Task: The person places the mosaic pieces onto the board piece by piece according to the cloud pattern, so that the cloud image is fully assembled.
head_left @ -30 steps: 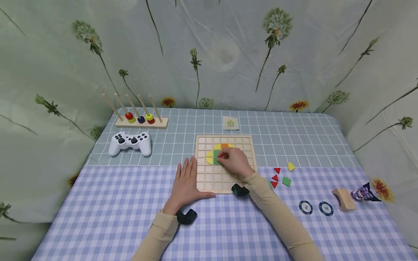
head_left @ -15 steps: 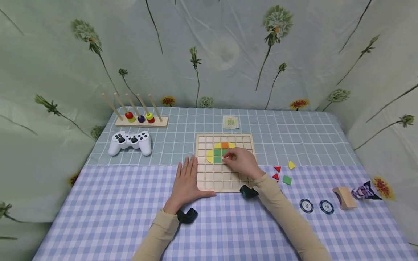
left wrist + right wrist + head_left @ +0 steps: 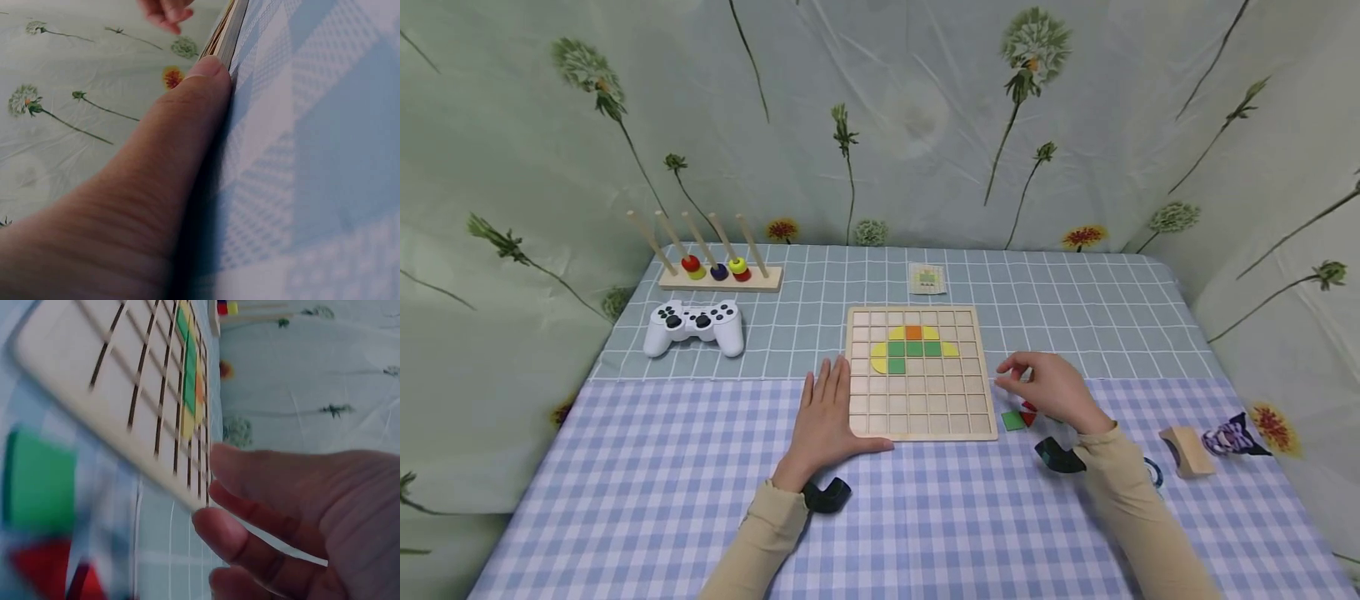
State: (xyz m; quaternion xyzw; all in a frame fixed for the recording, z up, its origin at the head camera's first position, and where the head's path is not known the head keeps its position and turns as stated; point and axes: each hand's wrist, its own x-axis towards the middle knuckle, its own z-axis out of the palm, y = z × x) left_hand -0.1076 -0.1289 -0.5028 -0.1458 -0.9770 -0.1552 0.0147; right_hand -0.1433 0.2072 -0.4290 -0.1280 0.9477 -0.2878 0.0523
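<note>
The wooden grid board [image 3: 917, 406] lies flat in front of me. Several green squares [image 3: 896, 365], several yellow curved pieces [image 3: 950, 349] and an orange square [image 3: 913, 332] sit in its cells. My left hand [image 3: 825, 421] rests with straight fingers along the board's left side, thumb at the near edge. Right of the board, my right hand [image 3: 1051, 387] hovers over loose pieces, fingers bent loosely. In the right wrist view nothing shows between its thumb and fingers. Below it lie a green square [image 3: 1012, 421] and red triangles [image 3: 1028, 418]; the hand hides other pieces.
A small pattern card [image 3: 927, 278] lies behind the board. Far left are a white game controller [image 3: 695, 327] and a peg stand [image 3: 722, 279] with coloured beads. On the right are a wooden arch block [image 3: 1187, 452], a purple figure cutout [image 3: 1234, 437] and a partly hidden round chip [image 3: 1154, 473].
My right hand has moved off the board to the right, over the loose pieces. A yellow piece at the right end of the green row now shows. The left hand stays put.
</note>
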